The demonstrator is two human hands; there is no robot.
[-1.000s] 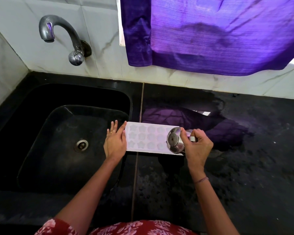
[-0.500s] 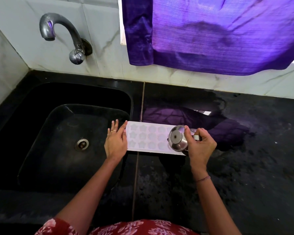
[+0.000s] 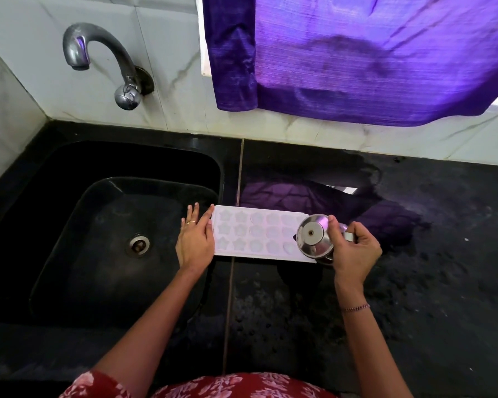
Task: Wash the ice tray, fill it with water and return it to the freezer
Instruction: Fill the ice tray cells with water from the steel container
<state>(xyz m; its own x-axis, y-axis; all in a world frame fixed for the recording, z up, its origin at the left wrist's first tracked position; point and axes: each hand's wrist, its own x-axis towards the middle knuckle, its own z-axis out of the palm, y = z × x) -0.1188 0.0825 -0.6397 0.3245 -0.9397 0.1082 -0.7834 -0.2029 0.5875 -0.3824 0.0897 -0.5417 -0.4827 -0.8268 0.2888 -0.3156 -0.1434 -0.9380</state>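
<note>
On the counter (image 3: 299,311) beside the sink (image 3: 219,168) the tray (image 3: 256,234) lies flat, the left hand (image 3: 194,242) bracing its end with straight fingers, while the right hand (image 3: 354,251), gripping a tipped jug (image 3: 312,235), has edged it towards the last cells: filling looks nearly done.

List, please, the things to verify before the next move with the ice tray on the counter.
1. Ice tray lies flat on the counter, beside the sink: ok.
2. Left hand rests against the tray's left end with straight fingers: ok.
3. Right hand grips the steel jug, which is tipped over the tray's right end: ok.
4. Water level in the moulds: cannot tell.
5. Tap is not running: ok, no stream is visible.
6. Counter is dry around the tray: not ok, a patch behind it looks wet.
</note>
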